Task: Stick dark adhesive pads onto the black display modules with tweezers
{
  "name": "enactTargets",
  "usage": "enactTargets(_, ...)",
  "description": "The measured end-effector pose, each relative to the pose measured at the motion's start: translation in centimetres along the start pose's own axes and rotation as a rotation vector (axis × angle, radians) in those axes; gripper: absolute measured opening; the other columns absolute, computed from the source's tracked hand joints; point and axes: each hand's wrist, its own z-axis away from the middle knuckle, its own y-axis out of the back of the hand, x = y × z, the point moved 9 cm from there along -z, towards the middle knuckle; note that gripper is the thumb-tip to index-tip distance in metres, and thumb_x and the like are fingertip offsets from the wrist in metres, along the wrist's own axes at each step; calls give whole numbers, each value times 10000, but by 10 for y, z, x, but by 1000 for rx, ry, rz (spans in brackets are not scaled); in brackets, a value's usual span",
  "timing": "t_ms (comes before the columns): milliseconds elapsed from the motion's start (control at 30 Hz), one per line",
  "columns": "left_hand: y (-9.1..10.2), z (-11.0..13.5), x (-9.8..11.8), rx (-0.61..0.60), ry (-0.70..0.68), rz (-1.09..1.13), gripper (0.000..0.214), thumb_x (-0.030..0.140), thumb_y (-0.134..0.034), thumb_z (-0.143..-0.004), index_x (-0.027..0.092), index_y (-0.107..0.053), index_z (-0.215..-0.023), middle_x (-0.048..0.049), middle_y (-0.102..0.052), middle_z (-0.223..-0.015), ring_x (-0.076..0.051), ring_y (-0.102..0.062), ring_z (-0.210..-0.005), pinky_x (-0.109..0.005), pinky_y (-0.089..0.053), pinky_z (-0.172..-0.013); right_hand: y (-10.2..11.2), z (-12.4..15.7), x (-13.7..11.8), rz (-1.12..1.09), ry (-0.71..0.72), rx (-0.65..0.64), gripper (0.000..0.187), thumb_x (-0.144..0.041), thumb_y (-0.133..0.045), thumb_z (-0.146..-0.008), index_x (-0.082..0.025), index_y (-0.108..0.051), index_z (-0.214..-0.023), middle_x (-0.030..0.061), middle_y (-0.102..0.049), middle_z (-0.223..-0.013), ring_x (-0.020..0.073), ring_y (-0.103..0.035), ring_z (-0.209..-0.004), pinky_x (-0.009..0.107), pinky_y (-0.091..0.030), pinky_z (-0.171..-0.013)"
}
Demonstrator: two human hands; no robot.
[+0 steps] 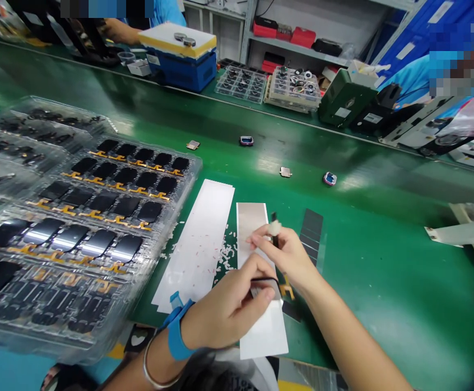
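Between its thumb and fingers, my left hand (pixel 237 309) grips a small display screen (pixel 266 290), its grey back facing up and its orange flex cable (pixel 287 288) sticking out to the right. Beneath it lies a long backing strip (pixel 251 214), brownish at the far part and white at the near end. My right hand (pixel 286 250) is just beyond, over this strip, thumb and forefinger close together. A thin black tool with a pale, fluffy-looking part (pixel 275 227) stands up from its fingers; its exact kind is unclear. Anything tiny at the fingertips cannot be made out.
Trays of black screens (pixel 102 203) stand at left. White paper strips (pixel 198 239) and scattered white scraps (pixel 225 252) lie beside them. A dark film strip (pixel 311 236) is at right. Small watch cases (pixel 330 178) and metal parts (pixel 285 172) lie farther back. Co-workers sit across.
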Motion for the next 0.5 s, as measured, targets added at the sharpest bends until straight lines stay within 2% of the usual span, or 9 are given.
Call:
enactTargets(67, 9, 0, -4, 115, 21, 107, 46, 254, -380, -997, 212, -400, -991, 33, -460, -727, -111, -461, -638, -248, -385, -604, 8, 14, 7, -135, -72, 13, 227, -376, -660, -816, -176, -642, -709, -18, -585, -602, 83, -466, -519, 221, -360, -507)
enactTargets(133, 13, 0, -7, 167, 34, 178, 37, 250, -372, -1009, 219, -375, -991, 53, -453, -688, -100, -439, -619, -237, -363, -588, 9, 27, 16, -282, -131, 12, 236, -388, -712, -795, -175, -655, -712, -38, -538, -573, 57, -369, -477, 208, -288, -468)
enactTargets(267, 14, -3, -8, 184, 45, 187, 45, 230, -385, -1007, 218, -369, -966, 71, -465, -647, -85, -399, -572, -230, -324, -547, 7, 39, 24, -383, -112, 13, 264, -417, -726, -809, -175, -681, -711, -43, -501, -592, 41, -277, -485, 205, -225, -459)
enactTargets(500, 17, -4, -12, 189, 84, 103, 55, 236, -424, -990, 218, -396, -947, 77, -430, -632, -94, -413, -590, -241, -317, -549, 6, 41, 29, -395, -102, -14, 267, -423, -728, -807, -173, -696, -716, -42, -481, -579, 45, -231, -488, 218, -177, -449)
